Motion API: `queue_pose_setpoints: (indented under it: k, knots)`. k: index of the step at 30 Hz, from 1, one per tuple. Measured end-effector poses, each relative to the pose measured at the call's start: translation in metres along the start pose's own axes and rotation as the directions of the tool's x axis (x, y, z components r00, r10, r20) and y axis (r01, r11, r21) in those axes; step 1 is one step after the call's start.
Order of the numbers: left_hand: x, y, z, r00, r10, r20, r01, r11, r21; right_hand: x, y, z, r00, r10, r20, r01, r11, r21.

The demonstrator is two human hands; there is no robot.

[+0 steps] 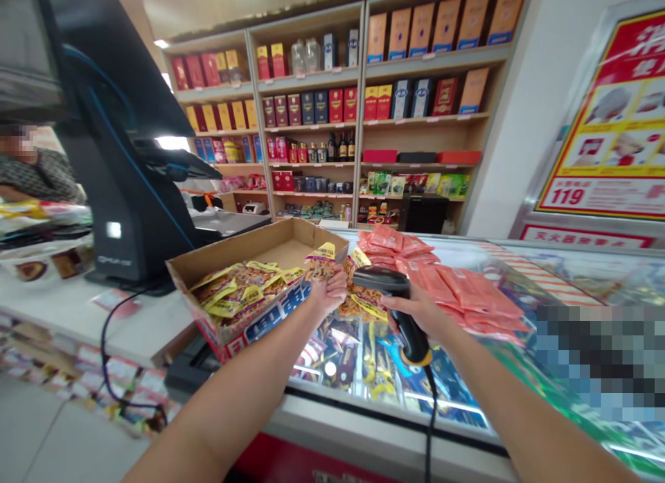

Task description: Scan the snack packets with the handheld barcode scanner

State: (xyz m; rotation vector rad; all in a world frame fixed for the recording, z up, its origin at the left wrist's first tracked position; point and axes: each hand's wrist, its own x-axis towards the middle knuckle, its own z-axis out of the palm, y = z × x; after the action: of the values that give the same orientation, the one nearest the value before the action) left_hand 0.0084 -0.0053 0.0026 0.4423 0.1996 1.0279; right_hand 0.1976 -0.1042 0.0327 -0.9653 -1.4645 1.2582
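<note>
My left hand (331, 294) is closed around a small snack packet (321, 261) with a yellow top, held at the right end of an open cardboard box (306, 231). Several like packets (246, 289) lie heaped inside that box. In my right hand (415, 310) is a black barcode scanner (410, 323), its head turned left toward my left hand and its cord hanging down over the counter front. More yellow-labelled packets (364, 306) rest on the glass counter beneath the scanner head. Pink-red packets (457, 282) are piled just right of the scanner.
A dark checkout terminal (125, 157) stands on the left, its cable (107, 344) looping down. Goods lie under the glass counter top (358, 372). Shelves (312, 126) of boxed bottles line the back wall. A person (41, 168) is at far left. A red-yellow poster (613, 123) hangs right.
</note>
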Motion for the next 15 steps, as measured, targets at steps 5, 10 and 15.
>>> queue_pose_setpoints:
  k: [5, 10, 15]
  knots:
    - [0.0007, 0.0008, 0.0018, 0.999, -0.048, -0.009, 0.048, 0.998, 0.033, -0.0022, -0.0007, 0.0023, 0.998, 0.034, 0.051, -0.034, 0.999, 0.013]
    - [0.0028, -0.0002, 0.0004, 0.999, -0.040, 0.008, 0.039, 0.998, 0.055, -0.0008, 0.0036, 0.0061, 0.997, 0.058, 0.056, -0.059, 0.998, 0.020]
    - [0.0051, 0.0005, -0.0033, 0.999, -0.049, 0.021, 0.048, 0.998, 0.051, -0.0002, 0.0029, 0.0076, 0.998, 0.053, 0.017, -0.054, 0.997, 0.049]
